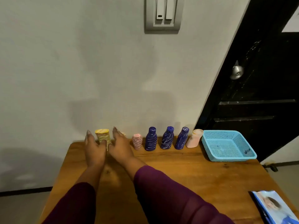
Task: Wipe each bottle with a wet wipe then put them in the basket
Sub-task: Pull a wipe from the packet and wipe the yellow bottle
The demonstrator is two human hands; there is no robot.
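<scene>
Left hand (94, 147) and right hand (120, 146) flank the yellow bottle (102, 135) at the back of the bench (178, 175).
Both hands have straight fingers and grip nothing. The row stands caps up along the wall (80, 62): one yellow bottle, one small pink bottle (137, 141), three blue bottles (151, 139) (167, 138) (182, 138) and one pale pink bottle (194, 138). One basket (233, 156) sits to their right.

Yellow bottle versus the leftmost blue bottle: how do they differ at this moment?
The yellow bottle has a wide flat top; the leftmost blue bottle narrows to a small rounded cap. The yellow bottle stands between the left hand and right hand; the blue bottle stands clear of both. Both are upright on the table, streaked with pale lines, and outside the basket.
</scene>
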